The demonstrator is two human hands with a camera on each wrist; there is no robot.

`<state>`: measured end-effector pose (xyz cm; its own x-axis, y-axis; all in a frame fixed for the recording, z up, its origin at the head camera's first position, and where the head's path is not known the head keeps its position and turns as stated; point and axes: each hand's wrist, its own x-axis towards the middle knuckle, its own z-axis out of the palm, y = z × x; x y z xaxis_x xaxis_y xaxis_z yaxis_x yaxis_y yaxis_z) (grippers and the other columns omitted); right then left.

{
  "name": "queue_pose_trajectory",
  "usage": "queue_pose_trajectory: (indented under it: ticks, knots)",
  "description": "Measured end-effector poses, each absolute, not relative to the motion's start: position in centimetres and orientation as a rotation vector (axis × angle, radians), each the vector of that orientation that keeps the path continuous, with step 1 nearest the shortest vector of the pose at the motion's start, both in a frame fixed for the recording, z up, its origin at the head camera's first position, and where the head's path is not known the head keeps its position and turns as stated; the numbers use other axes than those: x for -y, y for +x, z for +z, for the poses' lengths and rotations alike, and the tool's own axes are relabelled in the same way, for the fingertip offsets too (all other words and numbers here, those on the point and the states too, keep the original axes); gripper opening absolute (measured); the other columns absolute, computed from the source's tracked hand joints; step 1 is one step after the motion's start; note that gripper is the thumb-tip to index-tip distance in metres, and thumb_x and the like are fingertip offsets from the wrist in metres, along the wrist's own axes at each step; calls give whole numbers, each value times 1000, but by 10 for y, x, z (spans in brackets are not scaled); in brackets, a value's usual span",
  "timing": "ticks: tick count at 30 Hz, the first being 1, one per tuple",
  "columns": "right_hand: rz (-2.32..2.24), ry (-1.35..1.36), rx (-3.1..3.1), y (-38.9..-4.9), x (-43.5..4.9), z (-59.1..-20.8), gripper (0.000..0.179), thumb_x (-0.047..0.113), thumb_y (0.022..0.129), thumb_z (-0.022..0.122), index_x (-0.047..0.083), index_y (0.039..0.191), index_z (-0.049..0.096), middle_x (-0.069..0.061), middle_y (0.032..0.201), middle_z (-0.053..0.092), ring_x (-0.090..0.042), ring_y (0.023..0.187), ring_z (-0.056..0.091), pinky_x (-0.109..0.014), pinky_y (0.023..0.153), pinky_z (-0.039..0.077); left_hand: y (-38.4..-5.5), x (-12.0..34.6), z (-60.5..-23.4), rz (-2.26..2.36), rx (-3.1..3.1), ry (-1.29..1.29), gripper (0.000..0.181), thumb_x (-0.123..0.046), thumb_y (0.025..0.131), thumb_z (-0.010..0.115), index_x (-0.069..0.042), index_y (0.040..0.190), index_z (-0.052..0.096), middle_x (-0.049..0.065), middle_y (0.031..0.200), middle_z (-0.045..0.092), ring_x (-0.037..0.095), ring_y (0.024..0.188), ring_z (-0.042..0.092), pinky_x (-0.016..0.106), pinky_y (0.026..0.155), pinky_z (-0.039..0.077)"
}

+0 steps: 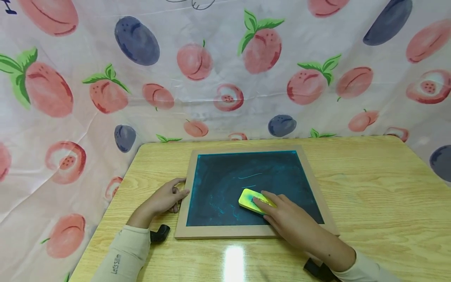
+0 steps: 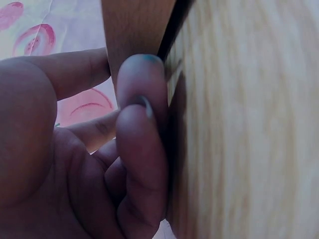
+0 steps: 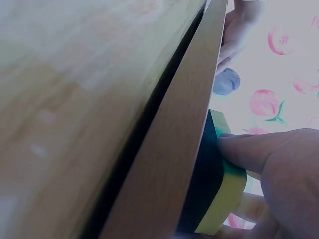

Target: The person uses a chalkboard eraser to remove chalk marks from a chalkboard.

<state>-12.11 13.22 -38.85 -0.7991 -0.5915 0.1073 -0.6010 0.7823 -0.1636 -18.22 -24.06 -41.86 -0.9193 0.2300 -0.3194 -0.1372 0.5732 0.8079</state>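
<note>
**Gripping a yellow eraser on a framed chalkboard**

Bottom of frame, nearest: two pale sleeves, the left sleeve at lower left with lettering, the right sleeve at lower right. A black fitting shows beside the left one. White glare on the wood-grain table, bottom centre.

Right hand, right of lower centre, reaches in over the board's lower edge. Thumb and fingers clasp the yellow eraser from opposite sides; blue-green stain on its top. In the right wrist view, its dark pad faces the board.

Left hand, left of centre: thumb at the board's wooden border, other fingers bent in against the outer edge, holding it. Left wrist view agrees; one fingertip has a blue-green smudge.

Chalkboard lies mid-frame on the table. Faint blue scribbles left of the eraser; two short pale-blue strokes above it, amid hazy smears.

Farthest, across the upper half: white fabric backdrop printed with peaches, green leaves and dark blue fruit.
</note>
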Motion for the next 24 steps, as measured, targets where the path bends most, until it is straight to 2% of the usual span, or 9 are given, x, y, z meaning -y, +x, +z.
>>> queue_pose_trajectory:
  ticks: [7,15,24]
  knots:
    - [318,971,2924,-125,-134,-389,49,23,90,60,31,136,46,-5,138,45,-22,107,54,-34,79,52,-183,241,-419,1285,-2414,59,59,-35,93,53,-19,144,28,12,73,53,21,47,54,36,51,51]
    - [342,855,2944,-134,-144,-389,50,21,89,62,28,136,47,-10,135,46,-27,107,54,-39,80,53,-181,240,-418,1302,-2418,83,58,-29,95,52,-14,145,26,13,74,53,21,46,52,38,50,50]
    - [340,765,2935,-145,-158,-386,47,20,89,63,21,134,50,-18,129,50,-33,105,55,-45,81,52,-171,228,-394,1302,-2433,91,57,-23,96,51,-7,144,26,13,72,52,21,45,52,38,49,50]
